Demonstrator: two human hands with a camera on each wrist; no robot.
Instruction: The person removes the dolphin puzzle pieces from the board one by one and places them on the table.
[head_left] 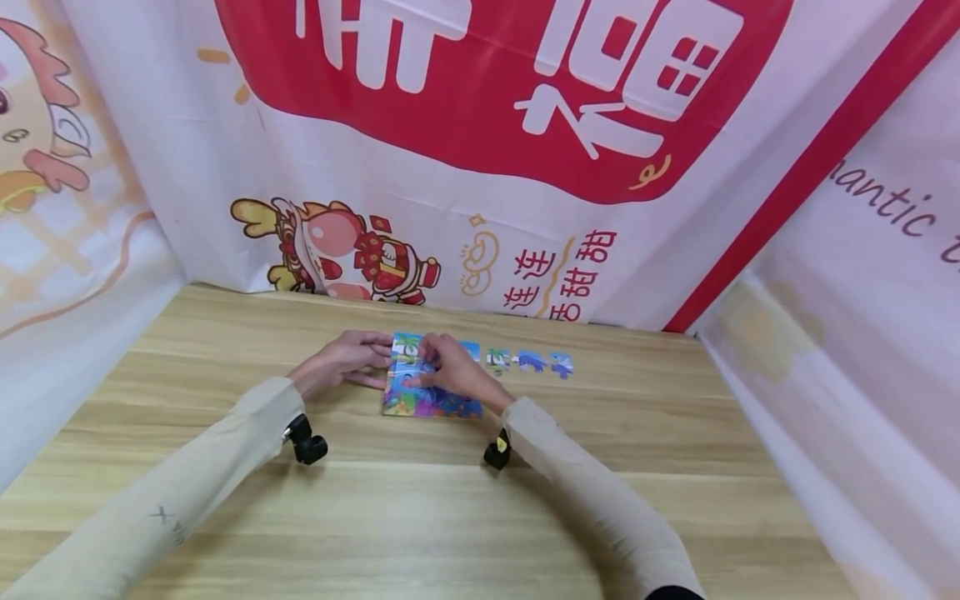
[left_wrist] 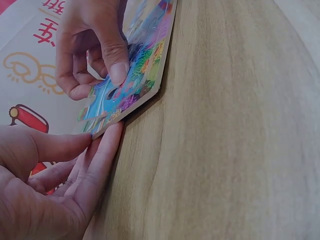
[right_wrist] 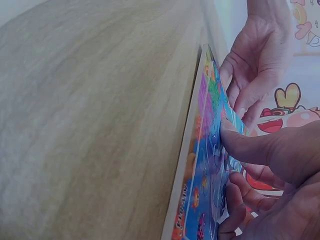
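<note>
A colourful jigsaw puzzle (head_left: 400, 403) with an underwater picture lies on the wooden table in front of the person. At its left edge, the left hand (head_left: 352, 360) touches the border with extended fingers and thumb, near a corner in the left wrist view. Over the puzzle's upper middle, the right hand (head_left: 457, 373) has its thumb low on the picture and its fingers curled at a jigsaw piece (left_wrist: 104, 97). The right thumb (right_wrist: 245, 142) lies flat against the picture in the right wrist view. The right hand's fingers partly hide that piece.
Three loose jigsaw pieces lie in a row right of the puzzle: one with a palm tree (head_left: 497, 358), a blue one (head_left: 532, 361) and another at the end (head_left: 562, 364). A printed cloth (head_left: 450, 192) hangs behind the table (head_left: 420, 517).
</note>
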